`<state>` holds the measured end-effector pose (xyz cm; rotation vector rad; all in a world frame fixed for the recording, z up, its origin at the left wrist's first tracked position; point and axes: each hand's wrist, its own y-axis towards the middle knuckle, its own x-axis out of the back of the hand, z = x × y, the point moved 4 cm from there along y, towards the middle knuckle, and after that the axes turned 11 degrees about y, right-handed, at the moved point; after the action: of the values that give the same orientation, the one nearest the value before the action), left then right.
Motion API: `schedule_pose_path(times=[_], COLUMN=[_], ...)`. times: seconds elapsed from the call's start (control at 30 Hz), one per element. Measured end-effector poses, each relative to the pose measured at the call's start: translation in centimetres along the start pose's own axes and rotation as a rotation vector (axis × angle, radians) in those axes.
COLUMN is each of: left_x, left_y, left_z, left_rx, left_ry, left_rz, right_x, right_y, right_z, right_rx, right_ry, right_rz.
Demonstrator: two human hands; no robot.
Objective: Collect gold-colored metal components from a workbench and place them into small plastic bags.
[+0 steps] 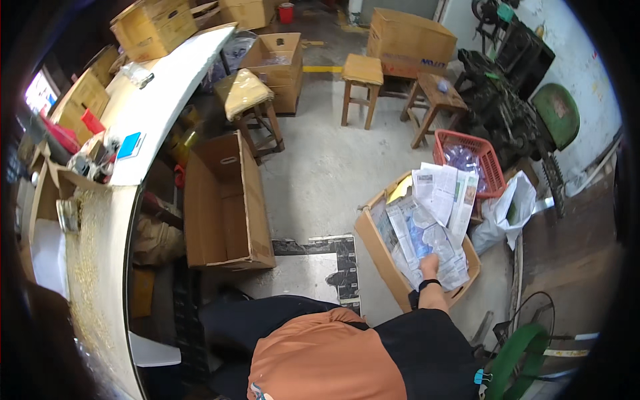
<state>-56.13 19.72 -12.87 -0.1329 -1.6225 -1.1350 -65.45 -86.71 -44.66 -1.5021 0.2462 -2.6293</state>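
My right hand (429,266), with a dark band at its wrist, reaches into a cardboard box (377,247) on the floor at the right. Its fingers look closed over the papers; what they grip, if anything, is hidden. Sheets of newspaper (437,193) fill the box and stick up past its far edge. Among them lies clear, bluish plastic (420,233), close to my fingers. A piece of yellow paper (400,190) shows at the box's far left corner. My left hand is out of view.
A tall open carton (260,220) stands left, beside a long white-topped table (170,73). Beyond the newspaper box are a red plastic basket (495,167), a white sack (510,207) and wooden stools (362,70). Dark machinery (500,100) lines the right wall.
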Motion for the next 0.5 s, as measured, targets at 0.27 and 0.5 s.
schedule_pose_path(times=[0.27,0.5], left_x=[11.0,13.0], left_y=[0.4,-2.1], left_z=[-18.5,-26.5], left_rx=[-0.217,-0.389], left_ry=[-0.014,0.071], left_rz=[0.071,0.165], right_x=[-11.7,-17.4], right_y=[-1.3,2.4], right_z=[7.2,8.5], right_rx=[0.216,0.229], right_ry=[-0.155,0.201], right_rz=[0.565,0.523])
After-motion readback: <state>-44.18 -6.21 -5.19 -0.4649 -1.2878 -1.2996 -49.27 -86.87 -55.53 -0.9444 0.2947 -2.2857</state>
